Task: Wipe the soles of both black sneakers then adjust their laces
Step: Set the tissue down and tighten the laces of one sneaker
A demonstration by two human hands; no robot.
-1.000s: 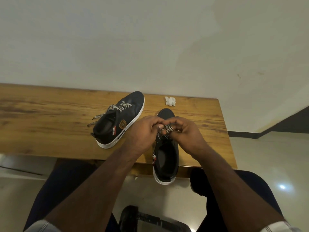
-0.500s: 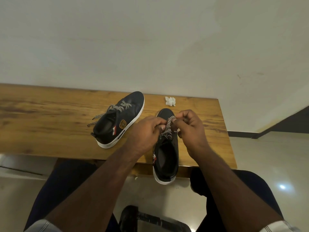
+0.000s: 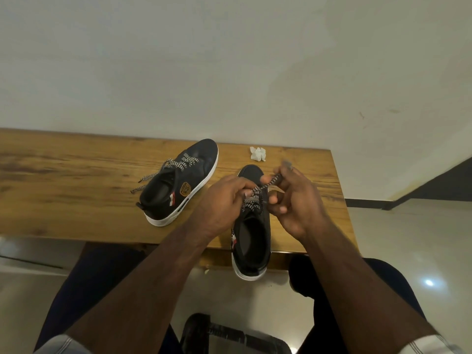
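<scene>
Two black sneakers with white soles stand upright on a wooden bench (image 3: 76, 195). The near sneaker (image 3: 251, 238) points away from me, its heel hanging over the bench's front edge. My left hand (image 3: 222, 203) pinches its black-and-white laces (image 3: 252, 203) at the tongue. My right hand (image 3: 296, 203) grips one lace end and holds it up and to the right. The other sneaker (image 3: 178, 185) lies angled to the left, its laces trailing loose onto the wood.
A crumpled white tissue (image 3: 258, 154) lies near the bench's back edge by the wall. The bench ends just right of my right hand. My knees are under the front edge, with a dark object (image 3: 229, 335) on the floor between them.
My right hand has pulled the lace end up and out to the right, away from my left hand. Both hands were together over the tongue before. The shoes have not moved.
</scene>
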